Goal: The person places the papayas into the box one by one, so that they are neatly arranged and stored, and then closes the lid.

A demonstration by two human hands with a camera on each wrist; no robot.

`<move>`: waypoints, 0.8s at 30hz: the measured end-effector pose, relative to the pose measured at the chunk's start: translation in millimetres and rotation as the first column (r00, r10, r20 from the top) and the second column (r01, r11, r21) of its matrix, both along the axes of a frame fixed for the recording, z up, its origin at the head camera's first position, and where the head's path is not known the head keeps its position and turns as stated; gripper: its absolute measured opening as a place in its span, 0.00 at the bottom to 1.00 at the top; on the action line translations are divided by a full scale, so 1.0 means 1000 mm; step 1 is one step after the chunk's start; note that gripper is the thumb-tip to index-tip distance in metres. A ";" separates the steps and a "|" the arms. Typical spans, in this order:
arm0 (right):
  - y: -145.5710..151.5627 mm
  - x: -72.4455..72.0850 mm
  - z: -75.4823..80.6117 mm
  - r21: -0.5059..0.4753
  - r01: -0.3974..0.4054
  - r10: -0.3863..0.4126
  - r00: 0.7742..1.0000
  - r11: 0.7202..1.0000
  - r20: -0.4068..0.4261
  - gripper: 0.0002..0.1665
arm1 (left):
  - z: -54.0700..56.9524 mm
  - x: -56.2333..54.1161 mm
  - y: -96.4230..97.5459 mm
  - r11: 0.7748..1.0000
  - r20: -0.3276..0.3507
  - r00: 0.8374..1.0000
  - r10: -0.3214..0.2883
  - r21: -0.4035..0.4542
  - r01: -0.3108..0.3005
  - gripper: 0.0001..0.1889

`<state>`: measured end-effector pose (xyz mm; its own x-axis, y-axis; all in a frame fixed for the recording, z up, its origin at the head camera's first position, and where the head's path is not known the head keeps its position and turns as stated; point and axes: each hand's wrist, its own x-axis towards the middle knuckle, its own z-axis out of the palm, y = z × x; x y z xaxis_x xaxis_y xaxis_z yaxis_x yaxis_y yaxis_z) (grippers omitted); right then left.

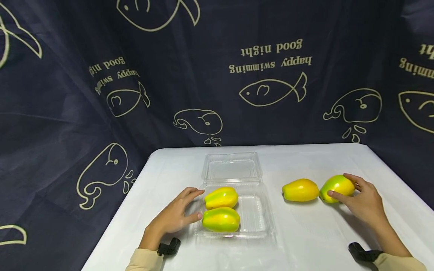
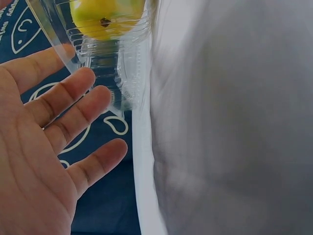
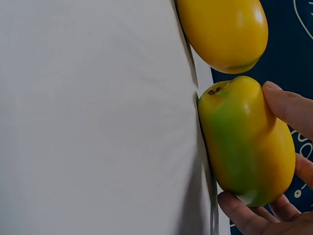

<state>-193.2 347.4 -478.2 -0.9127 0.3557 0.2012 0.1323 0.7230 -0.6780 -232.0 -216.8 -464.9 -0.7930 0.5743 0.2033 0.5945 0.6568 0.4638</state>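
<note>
My right hand point(image 1: 367, 201) grips a green-and-yellow papaya point(image 3: 244, 142) at the right of the table, thumb on one side and fingers round the other. Just left of it lies a yellower papaya point(image 1: 300, 190). In the clear plastic clamshell box point(image 1: 255, 214), two more papayas sit along the left side, a rear one point(image 1: 222, 197) and a front one point(image 1: 221, 219). Beside the box's left wall is my left hand point(image 1: 174, 214), its fingers spread and holding nothing. The left wrist view shows those fingertips point(image 2: 101, 98) right by the clear plastic.
The box's hinged lid point(image 1: 232, 168) lies folded back behind its base. A white cloth point(image 1: 305, 241) covers the table, and a dark curtain point(image 1: 203, 90) with fish and whale drawings hangs behind and beside it. The box's right half shows bare ridged plastic.
</note>
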 end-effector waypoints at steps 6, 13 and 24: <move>-0.001 0.002 0.000 -0.043 0.011 -0.011 1.000 0.999 0.004 0.55 | -0.002 0.001 0.001 1.000 -0.001 1.000 -0.004 0.009 0.004 0.37; 0.000 0.004 0.000 -0.082 0.015 -0.016 1.000 0.996 -0.010 0.53 | -0.003 0.001 0.001 1.000 0.003 1.000 0.003 0.002 -0.003 0.37; 0.008 0.012 0.009 -0.185 0.073 -0.064 0.996 0.980 0.056 0.56 | -0.001 0.000 0.001 1.000 0.010 1.000 0.012 -0.012 -0.012 0.36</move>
